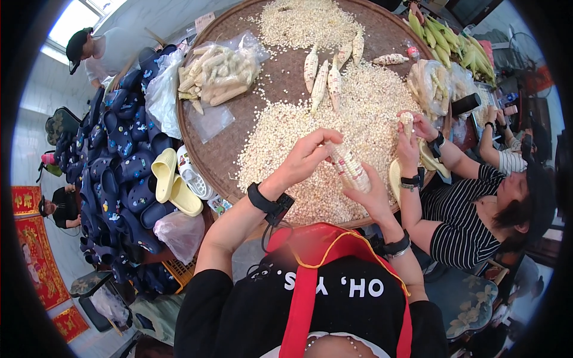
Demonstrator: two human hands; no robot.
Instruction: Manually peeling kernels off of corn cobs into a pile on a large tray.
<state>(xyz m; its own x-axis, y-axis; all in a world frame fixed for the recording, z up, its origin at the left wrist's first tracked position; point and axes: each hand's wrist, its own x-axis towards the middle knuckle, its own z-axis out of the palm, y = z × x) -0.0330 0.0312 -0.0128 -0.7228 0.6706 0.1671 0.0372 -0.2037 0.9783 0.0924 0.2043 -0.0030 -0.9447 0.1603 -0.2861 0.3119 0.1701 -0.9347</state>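
Both hands work one corn cob [349, 167] over the near edge of a big round woven tray [209, 143]: the left hand [307, 156] pinches its upper end, the right hand [373, 197] is wrapped around its lower part. Much looks done: loose kernels [310, 137] already cover much of the tray. Several whole cobs [325, 80] lie mid-tray, unshelled. A clear plastic bag [218, 71] holds stripped cobs.

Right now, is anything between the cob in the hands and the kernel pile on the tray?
Nothing visible. The left hand and right hand both grip the corn cob, which sits directly over the loose kernels on the round woven tray, with no object between cob and pile.
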